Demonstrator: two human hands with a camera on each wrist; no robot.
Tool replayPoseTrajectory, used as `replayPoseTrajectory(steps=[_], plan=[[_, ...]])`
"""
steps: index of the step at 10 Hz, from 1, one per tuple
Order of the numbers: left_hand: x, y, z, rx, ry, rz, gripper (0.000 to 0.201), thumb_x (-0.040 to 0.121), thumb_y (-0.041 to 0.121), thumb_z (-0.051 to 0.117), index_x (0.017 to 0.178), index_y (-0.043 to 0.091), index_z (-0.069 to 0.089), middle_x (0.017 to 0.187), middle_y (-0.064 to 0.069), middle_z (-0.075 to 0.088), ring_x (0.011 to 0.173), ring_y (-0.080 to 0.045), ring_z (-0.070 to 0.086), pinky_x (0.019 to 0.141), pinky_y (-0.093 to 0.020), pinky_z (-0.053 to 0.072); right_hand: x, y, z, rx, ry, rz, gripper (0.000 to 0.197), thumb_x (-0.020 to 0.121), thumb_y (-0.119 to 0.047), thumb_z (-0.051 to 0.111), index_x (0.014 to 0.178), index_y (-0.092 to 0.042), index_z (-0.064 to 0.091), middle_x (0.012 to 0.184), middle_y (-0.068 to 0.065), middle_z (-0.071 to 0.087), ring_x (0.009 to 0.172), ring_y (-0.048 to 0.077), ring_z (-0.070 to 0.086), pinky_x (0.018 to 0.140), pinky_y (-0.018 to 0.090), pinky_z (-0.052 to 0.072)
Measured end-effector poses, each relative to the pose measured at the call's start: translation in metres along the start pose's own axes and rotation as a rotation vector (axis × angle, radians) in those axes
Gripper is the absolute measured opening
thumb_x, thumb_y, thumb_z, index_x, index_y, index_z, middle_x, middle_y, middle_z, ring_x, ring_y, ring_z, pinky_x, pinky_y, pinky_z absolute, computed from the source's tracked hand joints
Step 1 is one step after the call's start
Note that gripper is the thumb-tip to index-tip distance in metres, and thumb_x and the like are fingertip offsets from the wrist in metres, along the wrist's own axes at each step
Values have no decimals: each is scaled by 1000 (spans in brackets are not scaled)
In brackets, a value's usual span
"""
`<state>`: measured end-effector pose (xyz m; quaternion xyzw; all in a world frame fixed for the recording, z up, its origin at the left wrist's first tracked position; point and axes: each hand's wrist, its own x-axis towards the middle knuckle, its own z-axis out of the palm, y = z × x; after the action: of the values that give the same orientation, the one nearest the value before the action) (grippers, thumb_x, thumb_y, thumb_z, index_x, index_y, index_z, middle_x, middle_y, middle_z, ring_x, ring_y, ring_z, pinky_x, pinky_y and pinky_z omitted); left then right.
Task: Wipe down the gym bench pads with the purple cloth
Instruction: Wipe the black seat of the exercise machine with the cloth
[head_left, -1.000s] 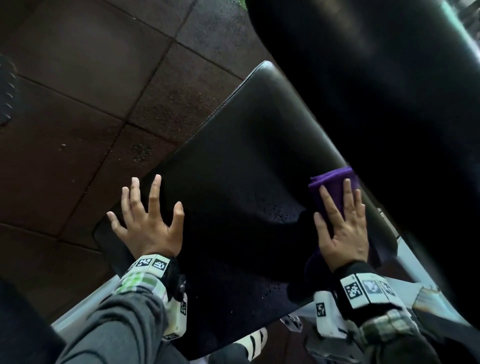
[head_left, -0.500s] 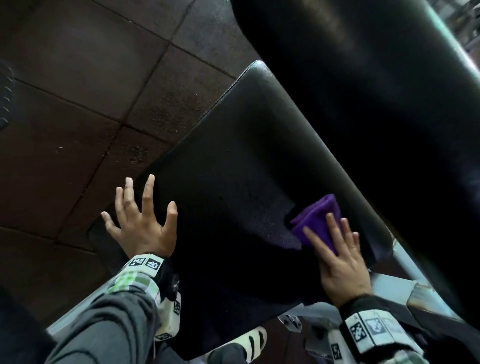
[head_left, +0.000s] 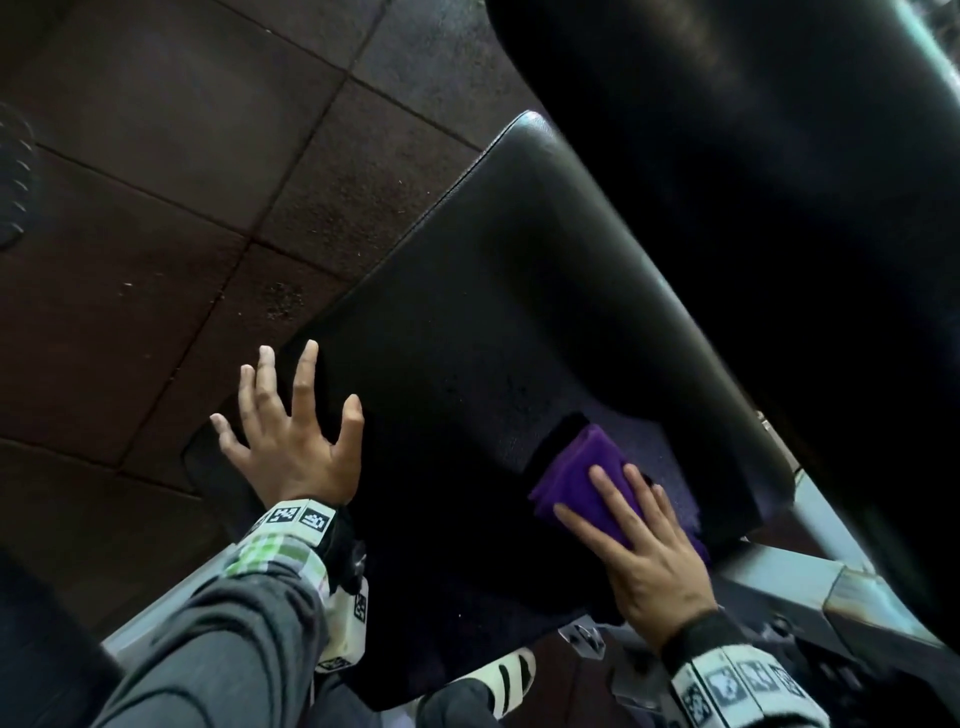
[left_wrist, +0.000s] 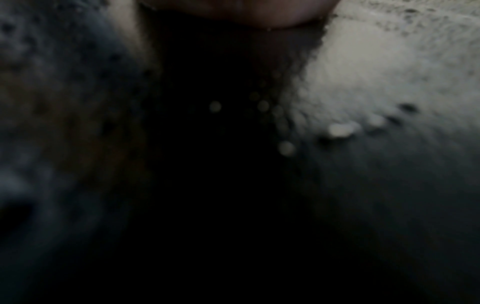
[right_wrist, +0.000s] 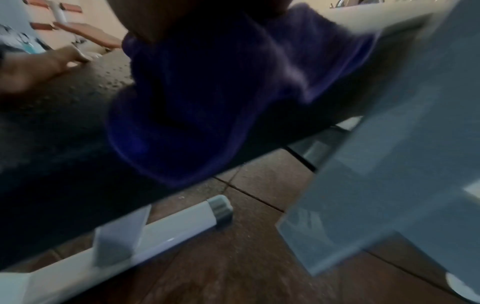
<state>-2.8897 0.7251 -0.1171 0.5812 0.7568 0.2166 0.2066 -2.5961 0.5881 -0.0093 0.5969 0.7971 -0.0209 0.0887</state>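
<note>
At the 5 o'clock area of the head view, the right hand (head_left: 657, 566) lies flat on the purple cloth (head_left: 582, 480), its fingers (head_left: 613, 493) straight and slightly spread, pressing the folded cloth against the black seat pad (head_left: 493, 322). The cloth sits near the pad's rear edge, just beside the junction with the black back pad (head_left: 753, 182), which fills the 1 to 3 o'clock sector. In the right wrist view, the purple cloth (right_wrist: 207, 92) drapes over the pad's near edge, with the white metal frame tube (right_wrist: 168, 222) and brown floor tiles (right_wrist: 233, 257) below it. The left hand (head_left: 293, 441), at 8 o'clock in the head view, rests on the front left portion of the seat pad with its fingers (head_left: 304, 379) spread wide and holding nothing; several fingertips reach to the pad's edge, over the dark rubber floor tiles (head_left: 156, 156). Both wrists carry bands with black-and-white square markers, over plaid cuffs and grey sleeves. A white shoe with black stripes (head_left: 511, 680) shows below the pad at 6 o'clock. Fine droplets or specks dot the seat pad surface. The left wrist view is dark and blurred; nothing in it can be identified.
</note>
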Motion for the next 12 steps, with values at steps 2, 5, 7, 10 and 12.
replayPoseTrajectory(steps=[2,5,7,10,12], plan=[[-1,-1,0,6,-4,0,67,89,61,33,152,38,28,163,-4,19,151,-23,13,114,-65,8,16,30,-14,95,64,351,67,83,-27,38,142,-49,15,157,-8,1,144,28,4,116,41,4],[-1,1,0,12,11,2,67,89,61,33,151,37,29,162,-4,21,151,-23,15,113,-65,9,39,-9,-2,46,69,70,73,77,-22,43,143,-43,21,157,-5,8,143,31,10,115,43,10],[-1,0,1,14,7,0,67,89,61,33,152,38,28,163,-3,20,151,-23,15,113,-64,9,15,11,-11,77,6,160,72,79,-26,41,143,-47,17,157,-7,6,143,28,8,115,42,8],[-1,0,0,37,-6,7,69,91,63,29,155,40,21,163,-5,19,151,-24,14,114,-64,7,136,-6,-25,134,187,410,70,79,-14,48,140,-42,26,154,-1,17,139,38,14,110,51,12],[-1,1,-1,36,-17,2,69,90,63,30,155,40,21,163,-4,19,151,-23,13,114,-64,7,110,-28,-15,41,50,-23,72,74,-16,41,140,-43,31,154,-4,21,141,32,15,112,45,15]])
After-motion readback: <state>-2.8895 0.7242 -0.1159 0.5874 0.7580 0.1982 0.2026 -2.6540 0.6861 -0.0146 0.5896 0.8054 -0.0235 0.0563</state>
